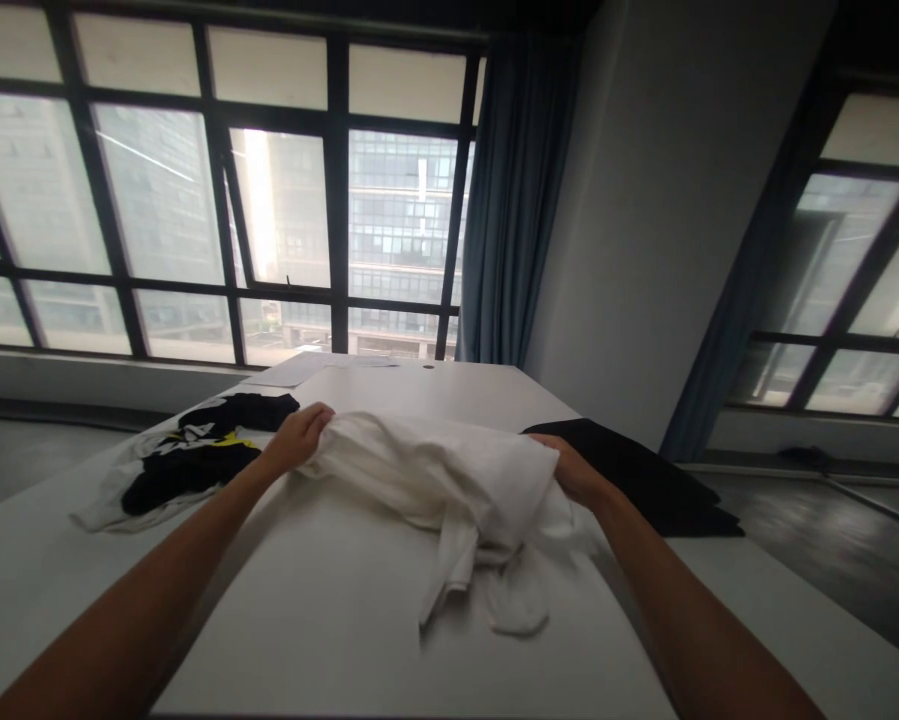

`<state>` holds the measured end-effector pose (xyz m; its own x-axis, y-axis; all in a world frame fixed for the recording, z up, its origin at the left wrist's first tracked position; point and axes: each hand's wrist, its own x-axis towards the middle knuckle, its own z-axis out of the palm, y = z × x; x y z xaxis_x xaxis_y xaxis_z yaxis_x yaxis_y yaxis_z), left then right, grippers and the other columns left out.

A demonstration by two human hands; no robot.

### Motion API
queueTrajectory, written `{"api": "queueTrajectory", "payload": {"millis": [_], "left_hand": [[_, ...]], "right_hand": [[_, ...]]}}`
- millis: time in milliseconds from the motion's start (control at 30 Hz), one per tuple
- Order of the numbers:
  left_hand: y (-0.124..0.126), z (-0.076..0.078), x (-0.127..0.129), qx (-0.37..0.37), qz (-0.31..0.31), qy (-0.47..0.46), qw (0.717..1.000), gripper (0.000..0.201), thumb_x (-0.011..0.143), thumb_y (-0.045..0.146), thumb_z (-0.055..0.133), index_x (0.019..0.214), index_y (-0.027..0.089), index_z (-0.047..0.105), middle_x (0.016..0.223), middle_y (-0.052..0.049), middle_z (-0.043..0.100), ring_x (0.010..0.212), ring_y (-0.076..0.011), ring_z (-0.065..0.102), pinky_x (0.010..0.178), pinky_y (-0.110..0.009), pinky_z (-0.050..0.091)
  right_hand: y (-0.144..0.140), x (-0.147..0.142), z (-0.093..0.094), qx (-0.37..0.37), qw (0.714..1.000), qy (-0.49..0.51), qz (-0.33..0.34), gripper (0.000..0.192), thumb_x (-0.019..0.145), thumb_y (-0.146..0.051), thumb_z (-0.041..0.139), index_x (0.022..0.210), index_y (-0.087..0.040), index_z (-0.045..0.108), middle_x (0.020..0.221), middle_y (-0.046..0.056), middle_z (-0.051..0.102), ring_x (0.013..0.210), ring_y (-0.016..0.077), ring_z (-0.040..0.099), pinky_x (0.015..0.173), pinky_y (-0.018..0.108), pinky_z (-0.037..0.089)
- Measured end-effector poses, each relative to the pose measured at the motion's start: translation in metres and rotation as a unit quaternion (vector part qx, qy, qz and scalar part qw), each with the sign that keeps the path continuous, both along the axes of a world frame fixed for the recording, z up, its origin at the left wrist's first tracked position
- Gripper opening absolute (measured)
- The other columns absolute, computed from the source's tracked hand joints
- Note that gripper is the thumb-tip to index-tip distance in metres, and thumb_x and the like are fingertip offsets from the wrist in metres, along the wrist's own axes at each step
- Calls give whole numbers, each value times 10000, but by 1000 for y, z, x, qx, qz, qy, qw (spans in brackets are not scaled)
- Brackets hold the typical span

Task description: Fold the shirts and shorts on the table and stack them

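Note:
A white cloth garment [434, 470] is stretched between my two hands above the white table [329, 620]. My left hand [303, 437] is closed on its left end, with the fingers pinched together. At the other end my right hand [573, 470] grips the cloth, its fingers mostly hidden behind the fabric. The middle sags in folds, and loose parts hang down toward the tabletop. I cannot tell exactly what kind of garment it is.
Left of my left hand lies a heap of black, white and yellow clothes [194, 460]. Dark folded fabric [629, 475] rests at the right edge. Papers [288, 373] lie at the far end. Beyond stand windows, a blue curtain [513, 200] and a pillar [636, 200].

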<state>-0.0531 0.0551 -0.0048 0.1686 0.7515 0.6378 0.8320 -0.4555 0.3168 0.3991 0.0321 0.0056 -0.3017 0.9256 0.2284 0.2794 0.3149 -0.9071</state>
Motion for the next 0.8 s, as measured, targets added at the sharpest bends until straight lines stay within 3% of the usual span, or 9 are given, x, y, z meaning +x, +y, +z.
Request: {"api": "queueTrajectory", "payload": {"millis": [100,167,233,333,433,500,567,667,800], "left_hand": [[0,8,-3,66,77,-23,995,354,935,398,375,1041,187,640,994,-82,710,935,-237,634,888,-350,466],[1,3,-10,44,76,31,996,350,908,428,434,1028,202,671,1050,-93,704,991,-259,618,926,-390,449],[3,-7,-25,-23,38,75,996,385,861,524,493,991,231,705,1073,-81,699,983,-260,620,915,-388,460],[5,-21,-57,-124,-14,94,988,545,698,648,622,1064,257,719,1082,-64,691,928,-248,640,872,-350,495],[7,-34,-74,-145,-24,125,981,641,618,625,683,1144,260,709,1188,-81,665,1073,-293,612,970,-376,458],[8,-41,-69,-135,-12,135,982,563,674,578,643,1129,255,720,1231,-88,656,1136,-301,586,1033,-396,416],[9,-46,-56,-123,-2,128,984,465,755,539,559,1068,248,741,1200,-90,680,1141,-288,586,1056,-396,398],[8,-45,-41,-114,17,96,989,444,831,524,445,983,241,751,1101,-95,728,1094,-281,615,1013,-390,430],[3,-23,-50,-106,54,20,993,495,845,538,373,941,204,725,918,-87,751,908,-269,671,839,-353,496]], "right_hand": [[18,5,-14,20,982,-91,-163,257,741,-342,571,815,-141,713,697,70,701,714,245,653,645,306,496],[29,14,-24,33,942,-224,-247,240,729,-273,594,876,-142,731,792,105,728,817,272,672,692,309,495],[33,29,-29,36,908,-330,-255,392,691,-203,636,1071,-149,720,992,139,733,930,280,673,788,322,495],[25,48,-27,32,910,-388,-141,783,583,-174,734,1351,-152,580,1313,174,609,1125,289,615,955,345,457],[12,44,-19,64,930,-361,1,937,521,-284,809,1411,-195,529,1472,141,470,1304,309,480,1077,384,375],[6,26,-16,91,944,-311,67,774,593,-413,786,1321,-209,618,1439,122,509,1291,306,489,1059,399,392],[3,4,-16,97,957,-253,101,532,715,-549,682,1088,-174,733,1228,126,659,1123,296,598,957,398,462],[3,-14,-16,79,980,-166,73,557,769,-684,572,802,-148,721,814,70,718,817,249,644,785,362,511],[12,6,-13,57,995,-4,-87,575,761,-711,565,818,-155,700,683,43,681,678,218,613,633,307,494]]}}
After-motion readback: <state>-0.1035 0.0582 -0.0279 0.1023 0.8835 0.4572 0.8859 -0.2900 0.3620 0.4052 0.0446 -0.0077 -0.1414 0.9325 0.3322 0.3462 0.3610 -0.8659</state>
